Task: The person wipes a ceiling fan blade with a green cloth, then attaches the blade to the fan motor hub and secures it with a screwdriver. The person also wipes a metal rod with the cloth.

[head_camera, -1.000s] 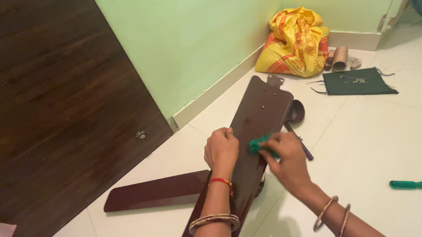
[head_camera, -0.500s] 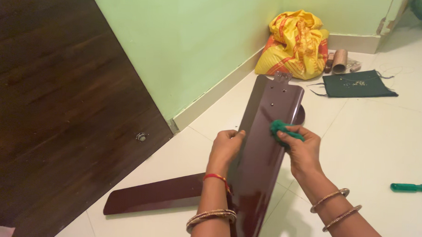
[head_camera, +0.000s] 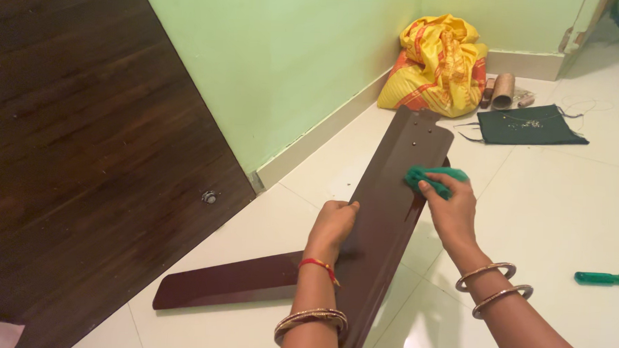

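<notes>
A long dark brown fan blade point(head_camera: 391, 197) runs from the bottom middle up toward the far wall, raised at an angle. My left hand point(head_camera: 332, 226) grips its left edge about halfway along. My right hand point(head_camera: 452, 206) presses a crumpled green cloth point(head_camera: 429, 177) against the blade's upper right part, near the end with small screw holes. A second brown fan blade point(head_camera: 230, 282) lies flat on the white tiled floor point(head_camera: 569, 204), under the first, pointing left.
A dark wooden door point(head_camera: 84, 152) fills the left. A yellow and orange bag point(head_camera: 440, 65) sits in the corner, with a cardboard roll point(head_camera: 503, 90) and a dark green cloth pouch point(head_camera: 527, 123) beside it. A green-handled screwdriver point(head_camera: 604, 278) lies at the right.
My right hand has slid the green cloth up the blade, from its middle toward the far end. The blade's far end has swung slightly right. My left hand kept its grip.
</notes>
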